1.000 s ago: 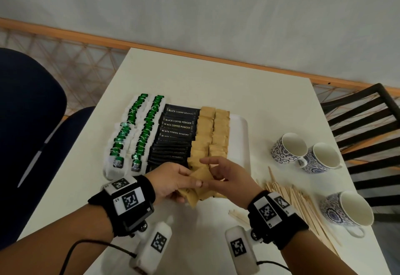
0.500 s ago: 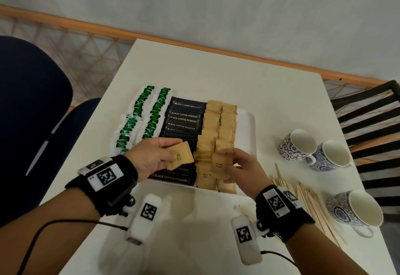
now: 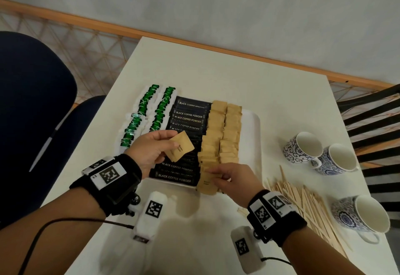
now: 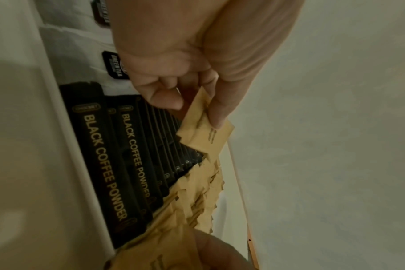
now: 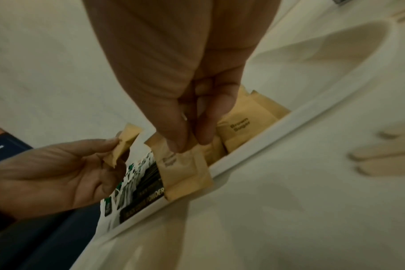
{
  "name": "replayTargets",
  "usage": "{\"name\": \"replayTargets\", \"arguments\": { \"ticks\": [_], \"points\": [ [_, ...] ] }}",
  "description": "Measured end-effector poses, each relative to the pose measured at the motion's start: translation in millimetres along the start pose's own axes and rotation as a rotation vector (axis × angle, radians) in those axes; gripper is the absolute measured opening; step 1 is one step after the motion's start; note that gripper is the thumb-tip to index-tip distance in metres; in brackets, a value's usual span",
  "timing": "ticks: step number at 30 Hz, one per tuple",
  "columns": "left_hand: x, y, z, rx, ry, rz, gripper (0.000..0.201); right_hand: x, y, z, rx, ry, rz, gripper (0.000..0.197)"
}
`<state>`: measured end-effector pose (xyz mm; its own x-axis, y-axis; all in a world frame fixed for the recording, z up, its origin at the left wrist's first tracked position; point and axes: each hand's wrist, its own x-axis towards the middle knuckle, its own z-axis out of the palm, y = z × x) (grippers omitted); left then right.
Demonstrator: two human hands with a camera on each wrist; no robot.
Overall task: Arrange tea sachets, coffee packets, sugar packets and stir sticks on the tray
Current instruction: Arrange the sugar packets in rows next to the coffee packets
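Note:
A white tray [image 3: 252, 127] holds rows of green tea sachets [image 3: 149, 110], black coffee packets [image 3: 188, 114] and brown sugar packets [image 3: 223, 136]. My left hand [image 3: 151, 149] pinches one brown sugar packet [image 3: 180, 148] above the coffee rows, also seen as a packet [image 4: 206, 131] in the left wrist view. My right hand [image 3: 231, 179] pinches another sugar packet [image 3: 208, 182] at the near end of the sugar rows, over the tray's front rim; its packet [image 5: 185, 169] shows in the right wrist view. Wooden stir sticks [image 3: 307, 205] lie loose on the table to the right.
Three blue-patterned cups [image 3: 303, 147] [image 3: 339, 159] [image 3: 363, 214] stand right of the tray. A dark blue chair [image 3: 32, 101] is at the left and a black slatted chair [image 3: 372, 119] at the right. The white table [image 3: 216, 71] stretches behind the tray.
The hands have parted, each with a sugar packet. The left lifted its packet over the coffee rows. The right moved its packet down to the near end of the sugar rows.

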<state>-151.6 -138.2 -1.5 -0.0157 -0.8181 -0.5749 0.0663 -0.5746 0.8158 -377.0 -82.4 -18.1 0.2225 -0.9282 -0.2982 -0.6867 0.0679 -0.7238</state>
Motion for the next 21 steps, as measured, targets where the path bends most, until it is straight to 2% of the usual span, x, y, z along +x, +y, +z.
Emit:
{"name": "replayTargets", "arguments": {
  "ticks": [3,7,13,17,21],
  "points": [
    [0,2,-1,-0.051,-0.011,-0.017,0.022,4,-1,-2,-0.077,0.050,-0.051,0.027],
    [-1,2,-2,-0.095,-0.041,-0.042,0.027,10,3,-11,0.077,0.170,0.011,0.018],
    [1,3,0,-0.112,-0.065,-0.057,0.029,11,11,-20,0.197,0.207,0.021,0.028],
    [1,3,4,-0.133,-0.048,-0.066,0.024,12,16,-22,0.242,0.254,0.032,0.026],
    [1,2,7,-0.143,-0.054,-0.072,0.025,8,15,-22,0.236,0.207,0.031,0.023]
  ]
}}
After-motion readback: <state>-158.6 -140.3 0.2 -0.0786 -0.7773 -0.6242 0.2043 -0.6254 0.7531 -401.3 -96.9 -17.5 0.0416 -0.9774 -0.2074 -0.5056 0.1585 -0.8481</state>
